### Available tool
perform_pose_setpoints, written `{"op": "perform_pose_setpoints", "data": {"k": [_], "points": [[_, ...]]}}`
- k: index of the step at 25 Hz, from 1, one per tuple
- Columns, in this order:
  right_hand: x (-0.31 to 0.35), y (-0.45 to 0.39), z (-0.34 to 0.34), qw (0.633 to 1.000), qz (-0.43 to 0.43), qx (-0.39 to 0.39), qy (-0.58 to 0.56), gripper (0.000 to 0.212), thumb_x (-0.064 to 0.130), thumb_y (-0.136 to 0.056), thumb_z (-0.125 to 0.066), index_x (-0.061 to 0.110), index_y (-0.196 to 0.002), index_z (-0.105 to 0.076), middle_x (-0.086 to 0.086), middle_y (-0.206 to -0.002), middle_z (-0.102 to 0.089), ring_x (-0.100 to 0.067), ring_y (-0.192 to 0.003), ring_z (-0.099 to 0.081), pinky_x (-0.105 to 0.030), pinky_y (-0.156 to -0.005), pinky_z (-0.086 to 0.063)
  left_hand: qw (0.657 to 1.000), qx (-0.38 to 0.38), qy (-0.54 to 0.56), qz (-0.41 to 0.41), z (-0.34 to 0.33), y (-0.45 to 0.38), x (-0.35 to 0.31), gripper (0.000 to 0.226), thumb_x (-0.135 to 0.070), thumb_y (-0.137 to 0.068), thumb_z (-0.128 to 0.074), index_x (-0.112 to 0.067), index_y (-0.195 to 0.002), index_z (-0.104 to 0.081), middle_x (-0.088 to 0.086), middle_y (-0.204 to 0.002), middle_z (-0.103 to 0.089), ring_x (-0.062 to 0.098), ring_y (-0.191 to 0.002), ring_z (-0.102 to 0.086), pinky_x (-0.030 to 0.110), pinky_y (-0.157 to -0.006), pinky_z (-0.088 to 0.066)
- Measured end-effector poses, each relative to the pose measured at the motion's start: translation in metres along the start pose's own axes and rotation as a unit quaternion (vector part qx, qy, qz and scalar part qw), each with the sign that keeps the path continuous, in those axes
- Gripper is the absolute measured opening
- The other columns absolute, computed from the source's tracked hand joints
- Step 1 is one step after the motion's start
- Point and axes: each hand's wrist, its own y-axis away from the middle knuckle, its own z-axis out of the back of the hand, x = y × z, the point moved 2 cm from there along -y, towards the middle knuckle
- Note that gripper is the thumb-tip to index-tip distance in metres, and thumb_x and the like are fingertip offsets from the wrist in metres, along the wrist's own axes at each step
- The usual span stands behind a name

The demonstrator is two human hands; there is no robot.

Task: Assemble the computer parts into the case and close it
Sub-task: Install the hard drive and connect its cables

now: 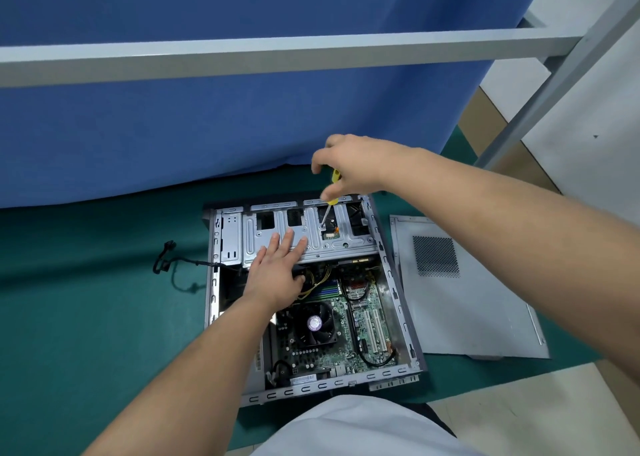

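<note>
With the motherboard [332,331] fitted, the right hand [349,165] grips a screwdriver [331,192] fastening the drive cage [311,234], the spread left hand [277,268] steadies it, and the side panel [467,293] remains off.

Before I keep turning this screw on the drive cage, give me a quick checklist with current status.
1. Screwdriver gripped by right hand: ok.
2. Tip seated on the screw: cannot tell, too small to see.
3. Drive cage steadied: ok, left hand rests flat on it.
4. Yellow cables clear of the cage edge: cannot tell, partly hidden under the hand.
5. Side panel ready for closing: ok, lying flat to the right of the case.
</note>
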Motion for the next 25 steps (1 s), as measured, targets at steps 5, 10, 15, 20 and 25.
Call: {"op": "perform_pose_setpoints", "data": {"k": [5, 10, 15, 20, 25], "points": [[0.003, 0.002, -0.001, 0.999, -0.030, -0.033, 0.001, 0.015, 0.034, -0.094, -0.062, 0.025, -0.106, -0.064, 0.004, -0.087, -0.058, -0.017, -0.076, -0.056, -0.029, -0.052, -0.036, 1.000, 0.005, 0.001, 0.001, 0.000, -0.001, 0.000, 0.082, -0.036, -0.100, -0.055, -0.046, -0.159, 0.001, -0.013, -0.167, 0.018, 0.014, -0.154, 0.019, 0.035, -0.121, 0.012], [0.006, -0.002, 0.001, 0.999, -0.020, -0.033, 0.017, 0.039, 0.047, -0.093, -0.067, 0.020, -0.122, -0.060, -0.004, -0.113, -0.059, -0.027, -0.097, -0.058, -0.039, -0.074, -0.052, 1.000, 0.011, 0.007, 0.001, 0.001, -0.001, 0.000, 0.083, -0.035, -0.099, -0.056, -0.046, -0.159, 0.000, -0.013, -0.167, 0.017, 0.013, -0.154, 0.018, 0.036, -0.122, 0.011], [0.008, 0.000, 0.004, 0.997, -0.005, -0.052, 0.047, 0.026, 0.044, -0.103, -0.054, 0.021, -0.105, -0.067, -0.003, -0.094, -0.062, -0.021, -0.076, -0.056, -0.032, -0.057, -0.043, 1.000, 0.016, 0.009, 0.006, 0.001, -0.002, -0.001, 0.084, -0.034, -0.099, -0.057, -0.047, -0.159, 0.001, -0.014, -0.166, 0.018, 0.013, -0.154, 0.019, 0.035, -0.121, 0.012], [0.001, -0.001, 0.000, 0.999, 0.015, 0.001, 0.028, 0.040, 0.051, -0.095, -0.065, 0.030, -0.129, -0.061, 0.000, -0.120, -0.055, -0.025, -0.103, -0.058, -0.036, -0.074, -0.047, 1.000, 0.018, 0.009, 0.005, 0.002, -0.001, -0.002, 0.084, -0.033, -0.099, -0.057, -0.047, -0.159, 0.000, -0.014, -0.167, 0.018, 0.013, -0.154, 0.019, 0.036, -0.123, 0.010], [0.003, -0.003, -0.004, 0.998, -0.036, -0.045, 0.021, 0.026, 0.046, -0.096, -0.061, 0.022, -0.104, -0.065, 0.002, -0.077, -0.064, -0.015, -0.068, -0.060, -0.029, -0.052, -0.039, 1.000, 0.016, 0.008, 0.005, 0.003, -0.001, -0.002, 0.084, -0.033, -0.099, -0.057, -0.046, -0.159, 0.000, -0.014, -0.167, 0.017, 0.014, -0.154, 0.019, 0.036, -0.123, 0.011]]}}
